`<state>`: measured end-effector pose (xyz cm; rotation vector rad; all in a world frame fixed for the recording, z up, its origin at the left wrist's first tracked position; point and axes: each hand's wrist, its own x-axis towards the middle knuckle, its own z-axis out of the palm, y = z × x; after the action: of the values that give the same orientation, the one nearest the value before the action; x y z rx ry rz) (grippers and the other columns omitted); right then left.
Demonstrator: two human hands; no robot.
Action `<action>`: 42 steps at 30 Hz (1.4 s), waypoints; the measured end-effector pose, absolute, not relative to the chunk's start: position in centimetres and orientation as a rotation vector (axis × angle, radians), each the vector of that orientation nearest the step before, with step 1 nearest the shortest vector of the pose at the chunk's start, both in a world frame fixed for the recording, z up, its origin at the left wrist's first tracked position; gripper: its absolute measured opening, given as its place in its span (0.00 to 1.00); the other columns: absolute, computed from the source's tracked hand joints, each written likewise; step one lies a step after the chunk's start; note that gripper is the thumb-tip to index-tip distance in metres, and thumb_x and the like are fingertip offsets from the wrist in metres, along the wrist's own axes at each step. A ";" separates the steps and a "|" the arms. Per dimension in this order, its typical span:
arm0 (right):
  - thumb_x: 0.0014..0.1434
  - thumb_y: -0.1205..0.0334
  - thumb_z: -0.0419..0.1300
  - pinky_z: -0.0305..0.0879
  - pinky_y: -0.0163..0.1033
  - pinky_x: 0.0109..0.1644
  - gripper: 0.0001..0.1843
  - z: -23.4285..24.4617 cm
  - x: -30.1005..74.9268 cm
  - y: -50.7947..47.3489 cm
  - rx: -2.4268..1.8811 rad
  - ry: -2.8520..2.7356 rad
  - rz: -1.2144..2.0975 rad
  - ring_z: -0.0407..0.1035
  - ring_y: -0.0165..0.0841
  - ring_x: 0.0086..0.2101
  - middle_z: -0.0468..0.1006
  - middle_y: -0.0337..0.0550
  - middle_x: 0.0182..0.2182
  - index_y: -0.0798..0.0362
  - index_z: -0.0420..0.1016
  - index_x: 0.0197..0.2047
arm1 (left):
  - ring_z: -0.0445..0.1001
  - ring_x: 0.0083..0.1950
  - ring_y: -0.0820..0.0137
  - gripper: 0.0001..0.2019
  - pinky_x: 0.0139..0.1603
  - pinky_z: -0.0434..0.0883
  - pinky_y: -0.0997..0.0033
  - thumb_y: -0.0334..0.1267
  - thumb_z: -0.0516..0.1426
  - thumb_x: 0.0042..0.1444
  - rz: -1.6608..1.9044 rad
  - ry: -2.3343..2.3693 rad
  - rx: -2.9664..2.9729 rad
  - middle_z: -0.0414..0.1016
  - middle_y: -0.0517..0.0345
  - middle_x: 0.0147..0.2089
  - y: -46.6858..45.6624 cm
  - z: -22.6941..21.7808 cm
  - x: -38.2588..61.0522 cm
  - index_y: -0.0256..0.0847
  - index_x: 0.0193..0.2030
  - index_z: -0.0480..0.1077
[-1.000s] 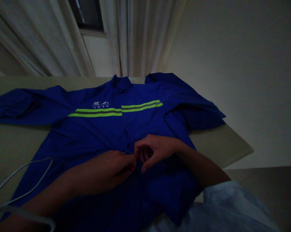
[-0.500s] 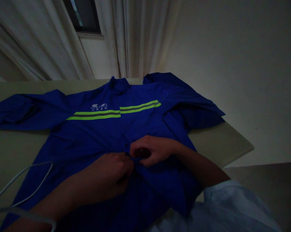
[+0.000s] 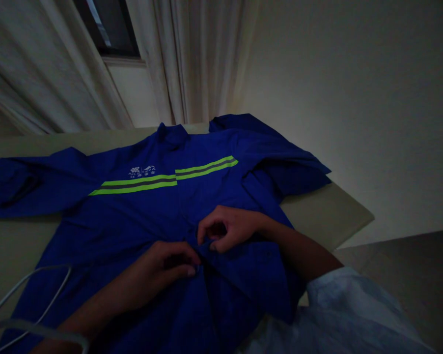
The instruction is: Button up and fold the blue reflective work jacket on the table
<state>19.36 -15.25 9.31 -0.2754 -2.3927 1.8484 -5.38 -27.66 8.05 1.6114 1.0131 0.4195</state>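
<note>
A blue work jacket (image 3: 148,211) lies front side up with its sleeves spread. A yellow-green reflective strip (image 3: 148,183) crosses its chest, with a white printed logo above. Low on the front opening, my left hand (image 3: 170,268) pinches the jacket's fabric edge between thumb and fingers. Just up and to the right, my right hand (image 3: 229,228) grips the other side of the front placket, fingertips curled onto the cloth. The hands are close but apart. Any button between them is too dark to make out.
The jacket rests on a pale table (image 3: 317,211), whose right corner juts toward the wall. A white cable (image 3: 33,273) loops over the lower left, near my left forearm. Curtains (image 3: 192,59) and a window stand behind the table.
My left hand has turned so its thumb and fingertips now show, and sits slightly lower. My right hand stays on the placket with its fingers a little looser. The view has shifted slightly.
</note>
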 end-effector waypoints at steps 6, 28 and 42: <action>0.58 0.63 0.67 0.60 0.30 0.34 0.09 9.3 18.8 -16.2 -0.306 -2.324 1.822 0.64 0.25 0.28 0.71 0.32 0.28 0.55 0.78 0.42 | 0.81 0.47 0.68 0.10 0.50 0.74 0.71 0.36 0.63 0.62 0.365 1.058 1.826 0.83 0.63 0.46 -28.1 10.2 -6.1 0.52 0.49 0.80; 0.62 0.60 0.66 0.60 0.31 0.35 0.09 9.5 19.9 -14.4 -0.301 -2.626 1.422 0.66 0.26 0.29 0.71 0.34 0.29 0.54 0.76 0.32 | 0.78 0.49 0.65 0.05 0.48 0.77 0.66 0.38 0.61 0.68 1.049 1.242 2.049 0.78 0.52 0.49 -28.0 5.5 -1.8 0.47 0.44 0.80; 0.62 0.64 0.63 0.63 0.31 0.37 0.06 9.4 19.8 -14.6 -0.227 -2.636 1.521 0.70 0.27 0.31 0.77 0.37 0.31 0.56 0.80 0.36 | 0.74 0.58 0.60 0.05 0.57 0.74 0.57 0.36 0.59 0.68 1.050 1.337 2.075 0.76 0.50 0.59 -28.4 5.5 -1.9 0.45 0.40 0.76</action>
<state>19.83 -14.61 9.43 -0.2273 -2.6355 1.5207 -1.88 -28.37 5.46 2.0746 1.3367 1.0500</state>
